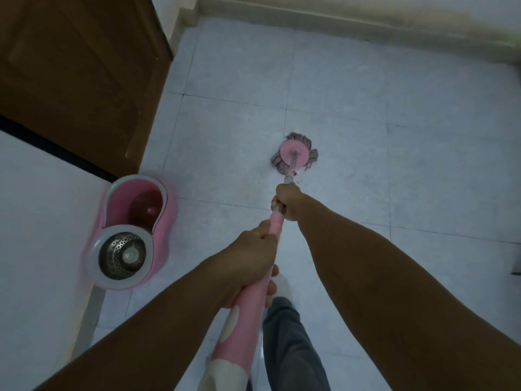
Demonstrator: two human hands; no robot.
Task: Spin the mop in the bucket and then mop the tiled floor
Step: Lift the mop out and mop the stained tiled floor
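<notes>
Both hands, left and right, grip the pink mop, its grey strands splayed on tiles.

The tiled floor lies open ahead of and to the right of the mop head, with bare tiles running to the skirting along the far wall. On the left, the brown door closes off that side. The pink spin bucket stands at the floor's left edge beside the white wall, well apart from the mop head, with clear tiles between them.
</notes>
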